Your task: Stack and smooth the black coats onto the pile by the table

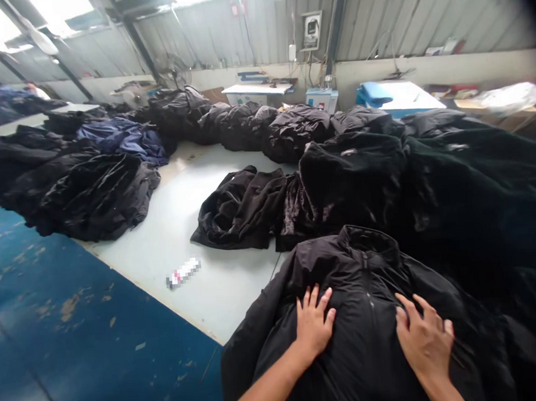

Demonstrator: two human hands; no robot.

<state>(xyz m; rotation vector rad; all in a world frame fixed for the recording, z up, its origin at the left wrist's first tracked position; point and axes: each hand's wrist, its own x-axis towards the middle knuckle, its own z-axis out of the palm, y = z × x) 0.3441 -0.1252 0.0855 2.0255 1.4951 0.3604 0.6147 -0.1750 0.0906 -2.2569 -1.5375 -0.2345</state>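
Observation:
A black zip-front jacket (354, 346) lies face up before me, its stand-up collar (373, 242) pointing away and its zip running down the middle. My left hand (312, 322) rests on the jacket's chest, left of the zip, with fingers spread. On the other side of the zip, my right hand (426, 336) touches the fabric with its fingers bent a little and apart. Neither hand holds anything. Just beyond the collar are dark fleecy garments (353, 183), and a folded black garment (241, 208) lies to their left.
The white table (148, 256) ends at a front edge above a worn blue floor (75, 321). Heaps of black clothing (99, 192) cover its left side, with a navy garment (123, 137) among them. More dark bundles (295, 129) line the back. A small blurred item (184, 273) lies near the edge.

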